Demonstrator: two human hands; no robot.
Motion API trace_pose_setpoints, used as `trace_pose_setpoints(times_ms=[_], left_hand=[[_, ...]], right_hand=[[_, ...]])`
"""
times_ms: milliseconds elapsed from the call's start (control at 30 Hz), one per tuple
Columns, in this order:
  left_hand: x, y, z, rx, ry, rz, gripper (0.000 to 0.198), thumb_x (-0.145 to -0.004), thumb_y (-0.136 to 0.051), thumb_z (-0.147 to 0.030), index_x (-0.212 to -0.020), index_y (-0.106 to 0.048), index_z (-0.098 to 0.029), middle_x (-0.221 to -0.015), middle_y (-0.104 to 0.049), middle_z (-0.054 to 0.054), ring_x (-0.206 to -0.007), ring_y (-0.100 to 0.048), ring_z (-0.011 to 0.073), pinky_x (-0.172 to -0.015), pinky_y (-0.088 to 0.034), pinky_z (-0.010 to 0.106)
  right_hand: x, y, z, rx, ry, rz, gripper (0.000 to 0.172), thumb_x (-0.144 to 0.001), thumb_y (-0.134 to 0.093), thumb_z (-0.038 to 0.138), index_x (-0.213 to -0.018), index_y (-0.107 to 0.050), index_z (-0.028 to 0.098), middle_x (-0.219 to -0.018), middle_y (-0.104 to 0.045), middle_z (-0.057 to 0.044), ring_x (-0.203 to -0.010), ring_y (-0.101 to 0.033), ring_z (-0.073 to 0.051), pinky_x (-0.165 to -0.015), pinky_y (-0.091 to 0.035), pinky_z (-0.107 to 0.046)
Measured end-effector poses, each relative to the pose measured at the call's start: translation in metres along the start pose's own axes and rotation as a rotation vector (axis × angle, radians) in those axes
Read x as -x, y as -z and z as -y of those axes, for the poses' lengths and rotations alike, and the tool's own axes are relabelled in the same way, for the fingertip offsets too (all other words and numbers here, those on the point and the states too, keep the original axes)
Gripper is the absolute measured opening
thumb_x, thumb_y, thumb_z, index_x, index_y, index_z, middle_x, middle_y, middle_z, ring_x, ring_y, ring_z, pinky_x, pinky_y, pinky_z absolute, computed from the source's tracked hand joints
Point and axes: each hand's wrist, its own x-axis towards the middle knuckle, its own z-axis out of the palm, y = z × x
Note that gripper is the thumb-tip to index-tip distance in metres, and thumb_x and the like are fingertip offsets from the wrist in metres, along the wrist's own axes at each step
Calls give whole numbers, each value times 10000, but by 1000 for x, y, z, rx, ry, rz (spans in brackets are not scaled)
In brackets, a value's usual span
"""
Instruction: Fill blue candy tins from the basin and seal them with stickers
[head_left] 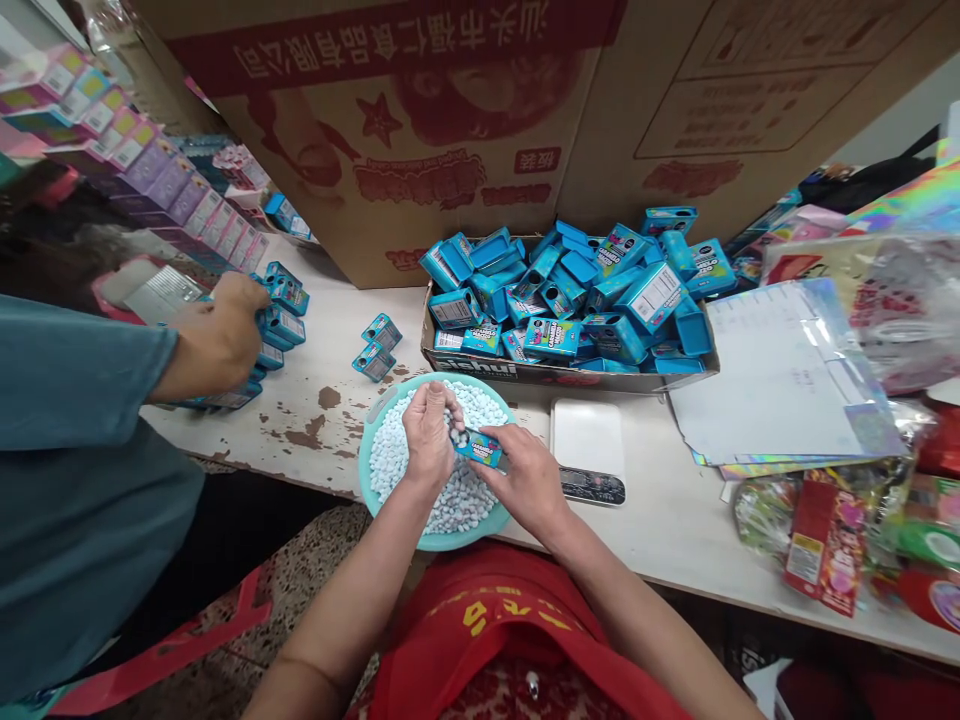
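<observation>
My right hand [529, 475] grips a small blue candy box [480, 447], tilted so that its open end points left. At that opening is my left hand [431, 430], its fingers curled round some white candies, a few of which show at the box's mouth. Both hands are above a turquoise basin [366, 470] filled with small white candies [394, 440]. Two blue boxes [375, 347] lie on the table just behind the basin.
Behind the basin, a low carton [480, 370] brims with blue boxes, backed by a large cardboard box [480, 130]. A white scale [589, 440] stands right of the basin, near stacked sheets [780, 370]. At left, a co-worker's hand [225, 335] touches more blue boxes.
</observation>
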Motion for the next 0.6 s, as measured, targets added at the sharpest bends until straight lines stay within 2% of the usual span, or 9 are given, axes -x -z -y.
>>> trace_pose_setpoints(times_ms=[167, 267, 333, 367, 433, 500, 533, 600], left_hand=[[-3, -3, -3, 38, 80, 32, 416, -719, -653, -512, -639, -449, -158, -557, -424, -54, -372, -345, 20, -338, -184, 154], [-11, 7, 0, 35, 74, 3, 426, -758, -587, -545, -632, -423, -173, -528, -382, -65, -356, -298, 26, -345, -192, 164], [-17, 21, 7, -127, 17, -29, 441, -803, -501, -565, -603, -431, -179, -514, -390, -52, -378, -328, 48, -370, -259, 180], [-19, 31, 11, -272, -17, -14, 444, -808, -490, -560, -582, -448, -180, -521, -423, -36, -420, -387, 67, -415, -328, 194], [-22, 51, 20, -618, -66, 86, 398, -773, -556, -515, -559, -507, -183, -599, -532, 4, -598, -525, 120, -605, -451, 245], [-23, 69, 27, -879, -85, 178, 258, -733, -620, -424, -621, -589, -193, -756, -620, 27, -804, -577, 169, -800, -453, 299], [-23, 75, 30, -939, -92, 182, 194, -737, -614, -381, -671, -618, -198, -815, -635, 29, -856, -578, 179, -841, -440, 310], [-26, 81, 34, -956, -93, 138, 154, -772, -559, -321, -738, -639, -194, -845, -647, 28, -853, -587, 176, -820, -444, 303]], right_hand=[[-4, -2, -6, -77, -21, 7, 293, -760, -672, 275, -1035, -605, 199, -969, -656, -71, -931, -601, -239, -809, -477, -360], [1, 6, -13, -184, -26, -24, 290, -787, -640, 347, -1043, -606, 213, -987, -655, -68, -928, -609, -225, -809, -487, -352], [11, 19, -22, -246, -71, -56, 321, -791, -623, 406, -1050, -607, 217, -1002, -650, -63, -918, -611, -215, -806, -489, -338], [18, 27, -29, -244, -123, -81, 347, -784, -620, 440, -1049, -611, 216, -1004, -649, -59, -899, -612, -214, -799, -487, -333], [32, 43, -49, -169, -292, -196, 448, -732, -631, 525, -1040, -624, 200, -957, -653, -55, -816, -610, -217, -758, -483, -333], [42, 56, -75, -64, -489, -346, 596, -660, -635, 599, -1071, -624, 168, -937, -651, -69, -751, -594, -227, -719, -468, -345], [46, 60, -89, -19, -584, -352, 626, -643, -637, 602, -1085, -624, 158, -942, -647, -77, -731, -583, -227, -701, -460, -346], [49, 65, -114, 22, -714, -359, 638, -625, -634, 594, -1090, -628, 157, -925, -643, -78, -706, -566, -230, -672, -446, -350]])
